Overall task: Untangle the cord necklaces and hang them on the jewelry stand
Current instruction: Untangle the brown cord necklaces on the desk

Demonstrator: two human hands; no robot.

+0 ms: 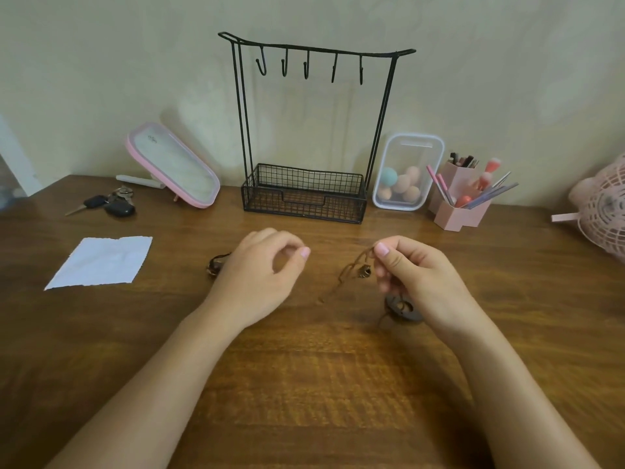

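Step in hand: untangling, nothing hung yet. Your right hand [416, 275] pinches the thin brown cord necklace [351, 269] between thumb and forefinger, near centre of the wooden worktop [304, 384]. A small metal bead [364, 272] hangs beside the fingers, and a dark round pendant [404, 309] lies under that hand. Left hand [260, 272]: thumb and forefinger curled close together, can't tell if they hold a strand. A second dark pendant [216, 265] sits just left of it. Next, I'd judge: separate the strands, then carry one loop to the black wire jewelry stand [243, 130], far centre. All five hooks [306, 67] are bare. Room: open worktop between hands and stand. White paper sheet [101, 262] well left, pink brush holder [463, 211] far right.
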